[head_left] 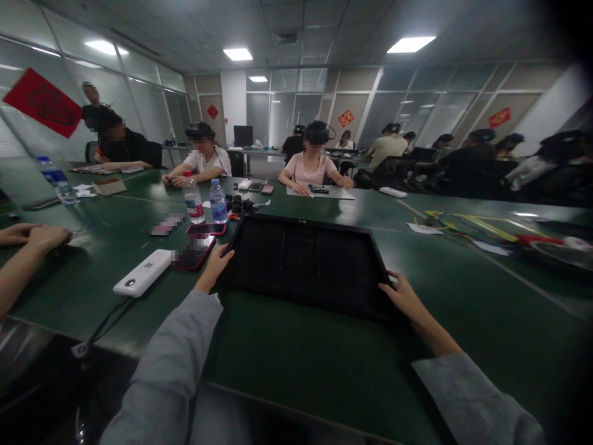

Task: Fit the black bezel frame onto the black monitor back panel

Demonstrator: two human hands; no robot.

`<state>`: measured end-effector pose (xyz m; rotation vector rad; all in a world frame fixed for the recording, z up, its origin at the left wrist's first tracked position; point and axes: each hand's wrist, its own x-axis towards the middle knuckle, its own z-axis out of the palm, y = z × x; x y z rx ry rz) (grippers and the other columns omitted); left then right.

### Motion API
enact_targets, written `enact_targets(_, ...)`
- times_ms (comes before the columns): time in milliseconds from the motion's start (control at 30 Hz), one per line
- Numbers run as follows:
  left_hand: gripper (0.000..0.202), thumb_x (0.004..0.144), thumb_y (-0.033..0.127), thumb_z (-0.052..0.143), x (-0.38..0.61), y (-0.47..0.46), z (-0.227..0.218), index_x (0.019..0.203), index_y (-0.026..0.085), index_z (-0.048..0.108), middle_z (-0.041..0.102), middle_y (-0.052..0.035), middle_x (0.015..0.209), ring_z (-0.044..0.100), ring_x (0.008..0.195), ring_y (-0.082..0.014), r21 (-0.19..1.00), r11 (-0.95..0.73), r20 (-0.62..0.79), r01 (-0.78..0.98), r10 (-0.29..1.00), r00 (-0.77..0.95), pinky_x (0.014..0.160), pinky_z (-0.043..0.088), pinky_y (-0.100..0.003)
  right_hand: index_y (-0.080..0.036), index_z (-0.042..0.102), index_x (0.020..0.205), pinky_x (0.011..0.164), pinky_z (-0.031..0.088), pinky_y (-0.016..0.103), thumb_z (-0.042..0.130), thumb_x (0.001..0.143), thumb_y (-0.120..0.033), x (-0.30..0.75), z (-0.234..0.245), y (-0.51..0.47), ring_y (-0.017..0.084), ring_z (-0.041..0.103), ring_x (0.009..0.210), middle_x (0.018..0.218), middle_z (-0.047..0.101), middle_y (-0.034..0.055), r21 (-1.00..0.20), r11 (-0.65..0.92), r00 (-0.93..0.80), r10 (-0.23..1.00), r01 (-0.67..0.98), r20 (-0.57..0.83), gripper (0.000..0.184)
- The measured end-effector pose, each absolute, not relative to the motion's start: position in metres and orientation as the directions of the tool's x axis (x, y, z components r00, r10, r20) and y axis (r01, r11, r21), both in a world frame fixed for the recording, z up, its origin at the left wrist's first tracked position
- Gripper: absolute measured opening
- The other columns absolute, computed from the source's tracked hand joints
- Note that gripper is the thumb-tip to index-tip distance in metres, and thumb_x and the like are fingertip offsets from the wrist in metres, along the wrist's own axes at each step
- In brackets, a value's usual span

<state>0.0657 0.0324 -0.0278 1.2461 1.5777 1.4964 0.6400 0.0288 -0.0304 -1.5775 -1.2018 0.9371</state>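
Note:
A wide black rectangular frame point(259, 262), with a raised rim and a dark recessed inside that resembles a monitor's casing, is held slightly above or on the green table point(296, 352); I cannot tell which. A small light mark shows at the middle of its far rim. At the left side, my left hand point(215, 267) is closed on the edge, thumb on top. My right hand point(404, 295) grips the opposite side near the close corner, its thumb over the rim. The fingers under the edges are mostly hidden.
Left of the frame lie a white power bank point(143, 273) with a dark cable and a phone point(199, 253). Behind them stand bottles point(193, 198). Yellow cables point(467, 224) lie at the right. A neighbour's hands point(44, 238) rest at the far left; another person point(311, 167) sits opposite.

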Motion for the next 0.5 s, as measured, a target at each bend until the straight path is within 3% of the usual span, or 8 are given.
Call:
enact_targets(200,0.044,0.081,0.032,0.077,0.071,0.031,-0.025,0.121,0.014,0.071,0.072,-0.0158,0.128,0.067,0.122,-0.028,0.98,-0.085,0.148,0.178,0.913,-0.38,0.109,0.05,-0.045,-0.021,0.061,0.132,0.073,0.063,0.043,0.074,0.074,-0.034,0.633,-0.02,0.057,0.028,0.074,0.081,0.095,0.076,0.0086,-0.973,-0.073,0.254,0.967,0.219,-0.016,0.062)
enact_targets(400,0.041,0.085,0.033,0.073,0.073,0.031,-0.024,0.12,0.012,0.072,0.072,-0.0178,0.127,0.068,0.12,-0.028,0.967,-0.093,0.184,0.236,0.898,-0.4,0.11,0.049,-0.046,-0.022,0.058,0.14,0.076,0.064,0.042,0.076,0.073,-0.036,0.637,-0.028,0.058,0.026,0.074,0.08,0.093,0.077,0.0065,-0.988,0.013,0.264,0.963,0.155,0.054,0.071)
enact_targets(500,0.04,0.088,0.036,0.071,0.073,0.031,-0.025,0.121,0.014,0.072,0.073,-0.017,0.125,0.069,0.117,-0.0271,0.964,-0.081,0.185,0.255,0.889,-0.419,0.107,0.051,-0.045,-0.022,0.058,0.141,0.071,0.064,0.041,0.071,0.076,-0.035,0.634,-0.026,0.051,0.026,0.073,0.074,0.085,0.075,0.0057,-0.97,0.07,0.304,0.942,0.232,0.141,0.068)
